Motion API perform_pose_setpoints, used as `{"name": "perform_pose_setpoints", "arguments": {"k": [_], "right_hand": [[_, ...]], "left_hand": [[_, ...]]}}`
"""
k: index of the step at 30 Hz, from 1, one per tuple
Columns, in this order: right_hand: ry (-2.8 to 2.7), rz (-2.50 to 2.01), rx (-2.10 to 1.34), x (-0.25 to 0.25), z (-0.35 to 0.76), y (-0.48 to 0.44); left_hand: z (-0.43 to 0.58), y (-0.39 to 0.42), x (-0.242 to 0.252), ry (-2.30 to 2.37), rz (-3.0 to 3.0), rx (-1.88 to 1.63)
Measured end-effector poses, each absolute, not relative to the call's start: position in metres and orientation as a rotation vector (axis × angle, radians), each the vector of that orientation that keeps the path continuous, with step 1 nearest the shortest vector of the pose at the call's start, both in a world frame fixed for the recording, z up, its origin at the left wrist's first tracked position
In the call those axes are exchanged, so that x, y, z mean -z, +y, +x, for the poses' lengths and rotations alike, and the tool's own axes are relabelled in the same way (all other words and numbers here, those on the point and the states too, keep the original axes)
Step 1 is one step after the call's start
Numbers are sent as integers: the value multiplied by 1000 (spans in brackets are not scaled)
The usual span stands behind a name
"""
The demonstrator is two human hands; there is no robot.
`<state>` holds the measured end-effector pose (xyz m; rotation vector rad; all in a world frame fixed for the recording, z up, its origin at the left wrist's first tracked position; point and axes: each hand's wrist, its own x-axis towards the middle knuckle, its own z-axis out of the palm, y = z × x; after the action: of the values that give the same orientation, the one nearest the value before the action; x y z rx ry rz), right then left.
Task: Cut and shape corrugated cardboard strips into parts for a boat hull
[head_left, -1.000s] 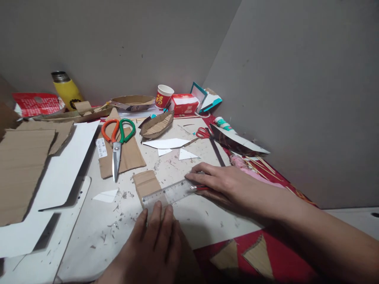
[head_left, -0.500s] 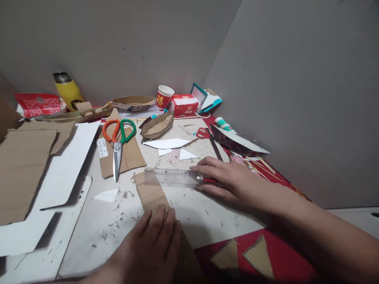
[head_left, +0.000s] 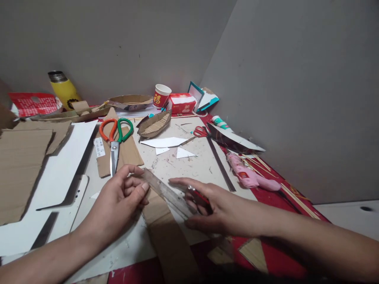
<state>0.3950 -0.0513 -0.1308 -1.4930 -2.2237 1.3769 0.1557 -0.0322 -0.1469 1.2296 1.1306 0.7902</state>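
Your left hand (head_left: 118,197) is closed on the far end of the clear ruler (head_left: 167,193), thumb on top and fingertips curled under, pinching it just above the worktop (head_left: 195,167). The ruler slants from that pinch down toward your right hand (head_left: 213,207), and its near end runs in under those fingers. Your right hand has the forefinger stretched out flat along the ruler's edge and the lower fingers curled round a red pen (head_left: 199,196) (whether they grip the ruler as well or only rest against it, I cannot tell). The ruler sits between your two hands, tilted, crossing over the top end of the long cardboard strip (head_left: 168,232), which lies flat and runs toward you off the pale board onto the red cloth. Just beyond your left hand lie the orange-and-green scissors (head_left: 114,144), blades pointing your way, on a brown cardboard piece. To the right of your right hand, well apart, the pink glue gun (head_left: 248,176) lies beside a thin dark strip (head_left: 219,159). Farther back sit the cardboard boat (head_left: 154,124) and some white paper offcuts (head_left: 164,142).
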Motion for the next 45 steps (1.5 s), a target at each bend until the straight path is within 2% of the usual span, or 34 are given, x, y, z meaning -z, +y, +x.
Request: {"name": "perform_pose_setpoints", "arguments": {"k": [5, 13, 26, 34, 40, 45], "right_hand": [[-2057, -1304, -1649, 144, 386, -58], [-2012, -1194, -1641, 156, 385, -60], [-2195, -1083, -1567, 153, 389, -59], [-2228, -1125, -1420, 153, 391, -60], [-2158, -1190, -1323, 158, 391, -58], [-2117, -1218, -1341, 157, 391, -55]], "left_hand": [[156, -28, 149, 1129, 1090, -718], [156, -28, 147, 1217, 1156, -651], [146, -23, 161, 1366, 2066, -613], [145, -31, 160, 1065, 2702, -502], [144, -27, 162, 909, 2849, -260], [142, -29, 154, 874, 2951, -202]]}}
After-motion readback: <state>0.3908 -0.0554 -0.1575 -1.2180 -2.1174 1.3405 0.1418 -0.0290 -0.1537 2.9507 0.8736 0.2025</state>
